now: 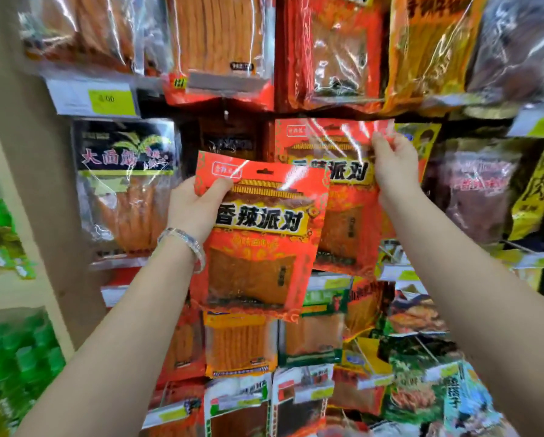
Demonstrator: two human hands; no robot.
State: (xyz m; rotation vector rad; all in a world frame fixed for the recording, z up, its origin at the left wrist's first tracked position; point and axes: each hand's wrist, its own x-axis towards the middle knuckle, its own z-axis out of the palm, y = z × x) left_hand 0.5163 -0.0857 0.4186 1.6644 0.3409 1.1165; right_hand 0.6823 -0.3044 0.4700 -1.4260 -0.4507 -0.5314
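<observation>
My left hand (198,206) grips the top left corner of a red snack packet (261,244) with yellow-banded black lettering and holds it free in front of the display. A second red packet (337,190) of the same kind hangs behind it, to the right. My right hand (393,165) pinches that hanging packet's top right corner. A bracelet (182,244) circles my left wrist. The front packet covers the lower left part of the hanging one.
Hooks and rails carry many other snack bags: a black-topped bag (125,181) at left, orange and red bags (220,42) above, dark bags (478,190) at right, more below. A yellow price tag (110,99) sits upper left. Green bottles (18,351) stand lower left beside a beige post.
</observation>
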